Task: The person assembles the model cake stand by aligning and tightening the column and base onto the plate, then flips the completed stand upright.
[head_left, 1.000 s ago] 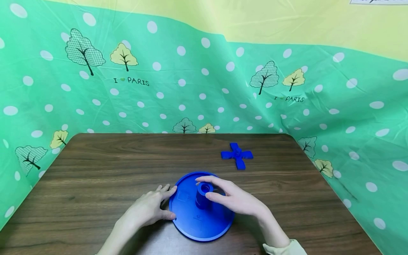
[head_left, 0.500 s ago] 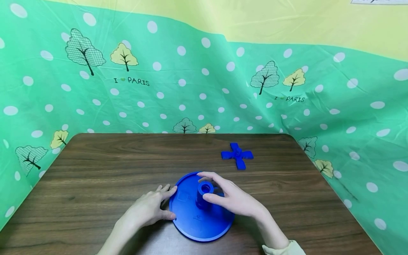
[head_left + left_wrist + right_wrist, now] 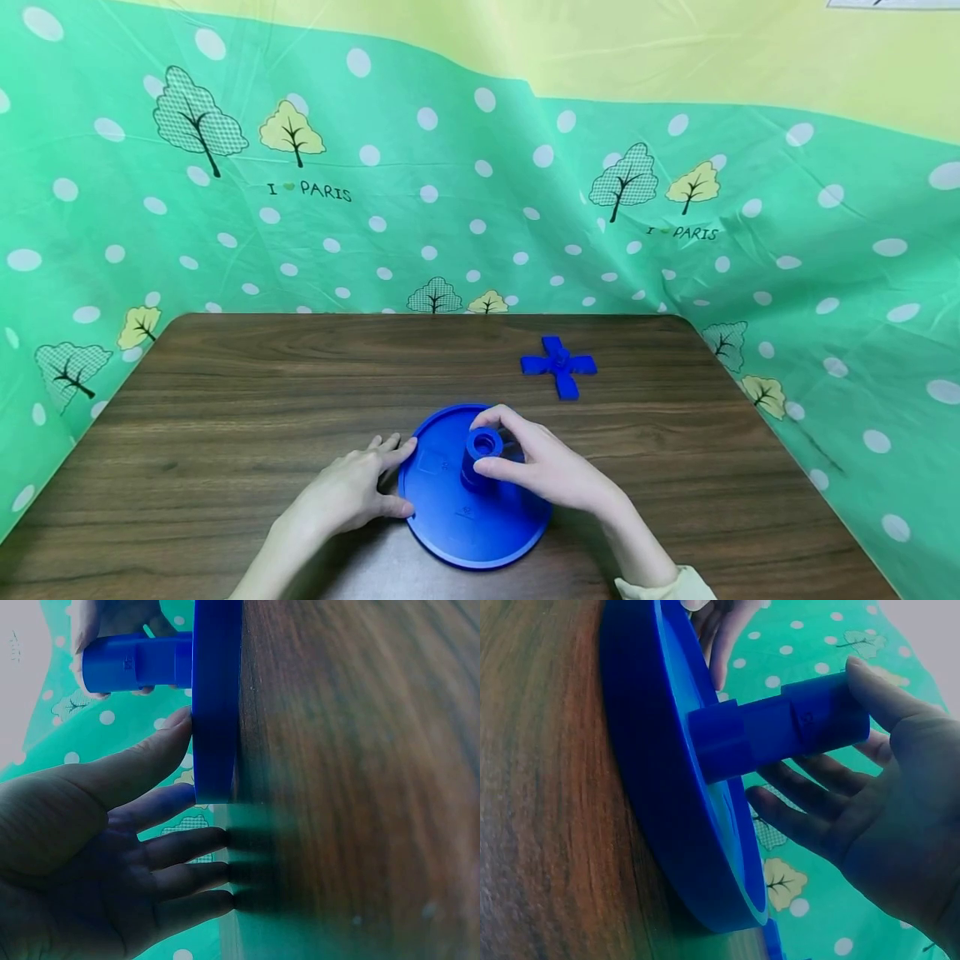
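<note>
A round blue base [image 3: 450, 533] with a raised rim lies on the table, and a hollow blue post [image 3: 112, 666] stands upright near its middle. My left hand [image 3: 352, 492] rests at the base's left side. Its thumb and index finger touch the rim, while the other straight fingers reach down to the tabletop in the left wrist view. Around the top of the post [image 3: 829, 712], my right hand [image 3: 558, 467] holds with thumb and index finger on opposite sides. In the right wrist view, its other fingers are bent loosely below the post.
A blue cross-shaped piece [image 3: 559, 367] with four flat arms and a raised centre lies behind the base to the right. The wooden table [image 3: 262, 383] ends at a green dotted cloth [image 3: 420, 208] at the back and sides.
My right index finger lifted away from the post half a second ago and is now bent closer around its top. The right thumb has shifted slightly left. My left hand and the base stay put.
</note>
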The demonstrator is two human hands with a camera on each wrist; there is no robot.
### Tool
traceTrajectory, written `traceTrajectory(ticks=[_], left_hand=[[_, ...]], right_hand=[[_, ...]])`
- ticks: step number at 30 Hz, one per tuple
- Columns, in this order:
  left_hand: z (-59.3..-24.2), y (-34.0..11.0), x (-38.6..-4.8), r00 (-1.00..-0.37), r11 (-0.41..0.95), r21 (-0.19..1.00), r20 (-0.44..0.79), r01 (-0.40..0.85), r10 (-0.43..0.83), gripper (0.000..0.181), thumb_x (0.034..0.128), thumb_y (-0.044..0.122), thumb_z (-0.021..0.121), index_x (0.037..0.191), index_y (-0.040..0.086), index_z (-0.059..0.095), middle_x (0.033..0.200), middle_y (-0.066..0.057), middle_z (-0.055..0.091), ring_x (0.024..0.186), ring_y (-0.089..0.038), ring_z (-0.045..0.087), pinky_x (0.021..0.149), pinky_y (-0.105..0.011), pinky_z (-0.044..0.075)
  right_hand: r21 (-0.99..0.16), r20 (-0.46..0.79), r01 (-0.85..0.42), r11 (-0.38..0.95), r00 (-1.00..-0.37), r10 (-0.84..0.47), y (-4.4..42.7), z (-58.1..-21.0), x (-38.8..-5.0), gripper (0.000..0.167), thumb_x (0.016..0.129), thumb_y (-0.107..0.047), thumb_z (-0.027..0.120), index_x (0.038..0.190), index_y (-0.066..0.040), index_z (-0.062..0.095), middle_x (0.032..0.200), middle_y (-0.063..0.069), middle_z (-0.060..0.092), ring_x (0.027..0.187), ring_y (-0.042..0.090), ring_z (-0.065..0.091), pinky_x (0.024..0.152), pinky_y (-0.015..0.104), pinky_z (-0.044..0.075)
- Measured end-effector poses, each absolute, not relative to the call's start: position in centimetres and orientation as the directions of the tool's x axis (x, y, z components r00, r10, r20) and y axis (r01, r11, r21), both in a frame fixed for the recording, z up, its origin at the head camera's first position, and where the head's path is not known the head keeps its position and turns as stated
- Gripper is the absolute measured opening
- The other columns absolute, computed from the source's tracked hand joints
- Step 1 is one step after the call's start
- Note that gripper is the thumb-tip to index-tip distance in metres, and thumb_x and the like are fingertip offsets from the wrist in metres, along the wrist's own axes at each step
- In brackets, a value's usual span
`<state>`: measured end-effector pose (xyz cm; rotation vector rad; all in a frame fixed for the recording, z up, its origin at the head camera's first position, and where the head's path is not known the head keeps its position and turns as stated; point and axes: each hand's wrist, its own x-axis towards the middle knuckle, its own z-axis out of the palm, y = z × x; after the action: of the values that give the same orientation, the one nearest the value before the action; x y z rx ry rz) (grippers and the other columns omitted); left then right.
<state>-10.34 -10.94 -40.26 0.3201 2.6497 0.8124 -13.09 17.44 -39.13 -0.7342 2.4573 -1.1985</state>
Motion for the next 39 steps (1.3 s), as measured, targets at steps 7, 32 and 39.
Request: traceTrajectory(ticks=[7,32,39], left_hand=[[-40.30,-10.98,-10.36,-0.911,0.807,0.579,-0.263,0.114,0.318,0.087,0.0783,0.041,0.087,0.153,0.018,0.050,0.162,-0.019,0.042,0.153,-0.049,0.032,0.117,-0.075,0.028],[-40.46,-11.06,-10.36,-0.909,0.817,0.567,-0.282,0.100,0.307,0.086,0.0796,0.042,0.087,0.154,0.019,0.050,0.163,-0.018,0.041,0.154,-0.048,0.031,0.117,-0.075,0.028],[-40.32,-11.14,-10.38,-0.909,0.809,0.577,-0.272,0.109,0.317,0.086,0.0797,0.041,0.087,0.154,0.018,0.049,0.163,-0.019,0.041,0.154,-0.047,0.031,0.118,-0.074,0.028]], right_hand=[[-0.815,-0.051,-0.318,0.484,-0.793,-0.607,17.60,-38.91,-12.97,0.051,0.105,-0.037,0.059,0.152,-0.038,0.042,0.153,-0.004,0.055,0.147,0.022,0.048,0.117,0.058,0.042],[-0.829,-0.082,-0.294,0.476,-0.777,-0.624,17.40,-38.76,-13.07,0.042,0.106,-0.037,0.056,0.146,-0.047,0.047,0.156,-0.008,0.052,0.149,0.014,0.044,0.119,0.051,0.041],[-0.843,-0.011,-0.307,0.442,-0.811,-0.585,17.73,-39.08,-13.27,0.041,0.107,-0.033,0.055,0.148,-0.034,0.051,0.150,0.002,0.060,0.143,0.021,0.053,0.116,0.041,0.046]])
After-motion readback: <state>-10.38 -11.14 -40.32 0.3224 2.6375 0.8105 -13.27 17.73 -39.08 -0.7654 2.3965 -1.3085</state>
